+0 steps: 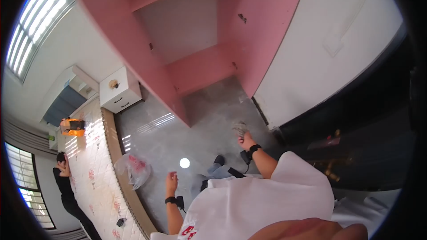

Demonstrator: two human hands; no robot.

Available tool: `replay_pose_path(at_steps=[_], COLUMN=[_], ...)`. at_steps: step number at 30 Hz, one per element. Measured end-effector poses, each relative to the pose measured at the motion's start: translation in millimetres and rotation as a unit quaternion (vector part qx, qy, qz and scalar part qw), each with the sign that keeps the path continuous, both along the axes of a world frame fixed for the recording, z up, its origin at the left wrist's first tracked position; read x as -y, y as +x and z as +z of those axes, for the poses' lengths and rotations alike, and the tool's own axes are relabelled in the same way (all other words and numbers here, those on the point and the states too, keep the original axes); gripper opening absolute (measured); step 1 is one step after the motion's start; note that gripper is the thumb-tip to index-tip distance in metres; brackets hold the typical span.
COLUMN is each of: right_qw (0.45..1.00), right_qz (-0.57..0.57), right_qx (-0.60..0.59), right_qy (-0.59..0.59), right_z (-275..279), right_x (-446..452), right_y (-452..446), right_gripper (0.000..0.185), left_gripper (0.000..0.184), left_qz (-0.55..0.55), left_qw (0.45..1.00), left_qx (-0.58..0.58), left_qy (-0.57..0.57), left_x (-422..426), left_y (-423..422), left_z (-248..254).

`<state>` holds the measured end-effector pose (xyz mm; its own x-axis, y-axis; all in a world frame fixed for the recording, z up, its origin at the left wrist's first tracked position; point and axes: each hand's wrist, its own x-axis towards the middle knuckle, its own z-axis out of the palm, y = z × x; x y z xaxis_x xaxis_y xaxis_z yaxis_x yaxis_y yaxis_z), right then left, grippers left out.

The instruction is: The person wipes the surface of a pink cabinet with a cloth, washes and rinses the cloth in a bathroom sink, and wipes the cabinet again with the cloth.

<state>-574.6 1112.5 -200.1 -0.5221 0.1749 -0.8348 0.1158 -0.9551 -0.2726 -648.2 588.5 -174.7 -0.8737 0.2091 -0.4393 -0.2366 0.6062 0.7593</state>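
My right hand (pixel 245 141) is closed around a crumpled greyish cloth (pixel 239 128), which hangs over the floor in front of the wardrobe opening. My left hand (pixel 171 178) is held lower and to the left, over the grey floor, with its fingers curled in; I see nothing in it. Both wrists wear black straps with small devices. Ahead stands a pink wardrobe (pixel 200 69) without doors, its hinges bare on the side panels and its lower compartment facing me.
A bed with a patterned mattress (pixel 91 169) runs along the left, an orange bag (pixel 73 127) on it. A plastic bag (pixel 133 171) rests by its edge. Behind stands a white nightstand (pixel 118 92). A person in black (pixel 71 191) is beyond the bed. A dark glossy panel (pixel 351 138) is at right.
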Motion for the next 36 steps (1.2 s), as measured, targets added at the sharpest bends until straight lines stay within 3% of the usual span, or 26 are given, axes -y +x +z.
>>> replay_pose_path(at_steps=[5,9,12,14,15,17,19,21,24,26,27,29,30,31,32,34,36], right_qw=[0.998,0.986,0.977,0.97,0.968,0.949,0.911,0.905,0.872,0.85,0.834,0.825,0.822,0.822,0.814,0.753,0.723], right_qz=[-0.008,-0.121,-0.18,-0.187,-0.19,-0.159,-0.229,-0.282,-0.297,-0.31,-0.313,-0.311,-0.305,-0.308,-0.329,-0.301,-0.274], right_qx=[-0.065,-0.108,-0.116,-0.113,-0.12,-0.113,-0.1,-0.082,-0.089,-0.059,-0.042,-0.064,-0.087,-0.087,-0.079,0.033,0.073], right_qy=[-0.008,-0.029,-0.009,0.106,0.11,0.249,0.329,0.309,0.379,0.421,0.453,0.468,0.473,0.471,0.472,0.585,0.63], right_z=[48,83,99,131,141,156,162,206,254,281,291,299,301,327,316,285,348], right_x=[-56,-108,-152,-176,-189,-218,-234,-260,-289,-296,-306,-315,-311,-307,-313,-334,-332], right_y=[-50,-57,-56,-64,-74,-84,-107,-146,-171,-183,-186,-186,-186,-188,-190,-185,-196], right_gripper=[0.034,0.037,0.04,0.043,0.043,0.046,0.047,0.045,0.043,0.042,0.041,0.04,0.039,0.035,0.035,0.033,0.021], left_gripper=[0.026,0.033,0.042,0.047,0.052,0.058,0.067,0.071,0.074,0.075,0.075,0.075,0.075,0.074,0.073,0.072,0.071], left_qz=[-0.127,-0.273,-0.333,-0.375,-0.416,-0.432,-0.441,-0.463,-0.473,-0.42,-0.421,-0.5,-0.508,-0.562,-0.608,-0.654,-0.694], left_qw=[0.986,0.939,0.917,0.895,0.873,0.86,0.845,0.823,0.794,0.784,0.775,0.714,0.708,0.686,0.65,0.608,0.568], left_qx=[-0.085,-0.142,-0.102,-0.102,-0.097,-0.067,-0.012,-0.012,-0.043,-0.147,-0.145,-0.188,-0.181,-0.063,0.06,0.066,0.062], left_qy=[0.069,0.154,0.193,0.217,0.235,0.264,0.302,0.329,0.38,0.434,0.448,0.453,0.456,0.458,0.452,0.446,0.438], left_x=[-182,-326,-422,-482,-512,-565,-608,-678,-729,-760,-777,-797,-808,-819,-829,-840,-853], left_y=[-110,-168,-197,-209,-219,-231,-224,-251,-273,-286,-292,-307,-314,-311,-318,-327,-340], left_z=[59,122,169,182,186,180,170,183,231,259,274,295,303,315,322,335,349])
